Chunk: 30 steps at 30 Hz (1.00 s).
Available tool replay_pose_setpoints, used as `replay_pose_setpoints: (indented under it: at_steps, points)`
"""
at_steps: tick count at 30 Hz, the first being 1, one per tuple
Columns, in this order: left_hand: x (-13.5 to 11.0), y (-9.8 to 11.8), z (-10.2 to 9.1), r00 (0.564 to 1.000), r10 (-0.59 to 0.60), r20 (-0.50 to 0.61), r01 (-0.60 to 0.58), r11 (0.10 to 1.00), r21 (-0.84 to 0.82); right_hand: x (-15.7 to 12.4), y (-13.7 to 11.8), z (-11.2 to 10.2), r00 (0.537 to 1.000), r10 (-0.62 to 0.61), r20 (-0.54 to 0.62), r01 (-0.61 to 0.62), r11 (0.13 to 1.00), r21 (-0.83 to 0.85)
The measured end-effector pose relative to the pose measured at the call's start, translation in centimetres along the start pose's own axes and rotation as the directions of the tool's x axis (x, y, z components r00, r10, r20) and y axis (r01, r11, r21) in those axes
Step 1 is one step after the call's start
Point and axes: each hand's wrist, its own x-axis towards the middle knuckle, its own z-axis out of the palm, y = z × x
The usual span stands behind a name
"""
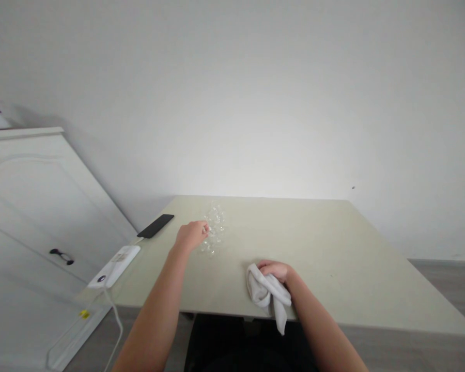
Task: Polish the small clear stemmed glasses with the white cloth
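Note:
My left hand (191,235) reaches forward over the pale table (333,258), its fingers curled at the edge of a cluster of several small clear glass pieces (214,227). Whether the fingers pinch one of them is too small to make out. My right hand (276,271) rests near the table's front edge, closed around a bunched white cloth (265,293). One end of the cloth hangs down over the front edge.
A black phone (155,226) lies at the table's left edge. A white power bank (114,265) with a cable sits nearer on that edge. A white cabinet (34,206) stands to the left. A plain wall rises behind the table.

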Motion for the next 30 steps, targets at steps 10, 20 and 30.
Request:
replay_pose_setpoints:
  at_steps: [10, 20, 30]
  points:
    - [1.2, 0.0, 1.1, 0.990, -0.135, -0.034, 0.137, 0.989, 0.061, 0.1, -0.2, 0.1, 0.997, -0.013, 0.077, 0.015, 1.000, -0.020]
    - [-0.4, 1.0, 0.1, 0.948, -0.130, -0.289, 0.154, 0.986, 0.062, 0.2, 0.0, 0.2, 0.999, 0.000, 0.047, -0.001, 1.000, 0.021]
    - [-7.7, 9.7, 5.7, 0.932, 0.278, -0.231, -0.362, 0.728, -0.583, 0.3, -1.8, 1.6, 0.946, -0.291, -0.144, 0.318, 0.918, 0.237]
